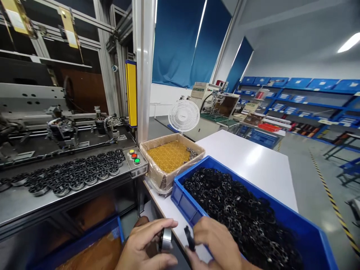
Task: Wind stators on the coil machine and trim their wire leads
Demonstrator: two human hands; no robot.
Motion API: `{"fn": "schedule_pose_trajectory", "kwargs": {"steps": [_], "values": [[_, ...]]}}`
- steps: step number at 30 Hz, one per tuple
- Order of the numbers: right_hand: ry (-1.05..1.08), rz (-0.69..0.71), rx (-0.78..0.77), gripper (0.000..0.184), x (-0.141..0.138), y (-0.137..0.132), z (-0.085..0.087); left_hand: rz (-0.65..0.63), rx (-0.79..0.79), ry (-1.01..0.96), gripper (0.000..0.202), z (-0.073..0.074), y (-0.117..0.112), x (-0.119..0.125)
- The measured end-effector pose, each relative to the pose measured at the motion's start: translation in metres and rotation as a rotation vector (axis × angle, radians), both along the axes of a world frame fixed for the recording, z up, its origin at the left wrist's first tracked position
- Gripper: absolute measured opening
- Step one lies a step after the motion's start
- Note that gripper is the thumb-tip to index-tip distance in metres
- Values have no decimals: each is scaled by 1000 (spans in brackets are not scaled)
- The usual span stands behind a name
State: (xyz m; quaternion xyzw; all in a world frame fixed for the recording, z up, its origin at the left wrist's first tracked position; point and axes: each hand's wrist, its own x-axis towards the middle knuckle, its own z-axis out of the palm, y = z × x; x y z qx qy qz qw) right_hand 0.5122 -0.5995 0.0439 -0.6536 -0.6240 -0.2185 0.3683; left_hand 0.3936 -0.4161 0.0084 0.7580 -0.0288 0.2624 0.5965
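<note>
My left hand [147,243] is closed around a short metal ring [166,239], its bright silver side turned toward the right. Opposite it, my right hand [215,242] pinches a thin black plastic ring part [189,238], seen nearly edge-on. A small gap separates the two parts. Just beyond and right of my right hand stands a blue bin [185,204] heaped with black ring parts [225,198]. On the metal bench to the left, rows of metal rings with black inserts [75,182] are lined up.
A plastic-lined cardboard box [157,180] holds a yellow layer and some metal pieces. Beside it sits a button box [137,168] with yellow, red and green buttons. A white fan [184,115] stands behind. The machine [62,129] occupies the left, with a yellow upright bar [131,93].
</note>
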Motion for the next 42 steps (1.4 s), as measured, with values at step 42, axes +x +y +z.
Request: {"fn": "schedule_pose_trajectory", "kwargs": {"steps": [42], "values": [[-144, 125, -73, 24, -7, -4, 10, -282, -597, 9, 58, -11, -25, 7]]}}
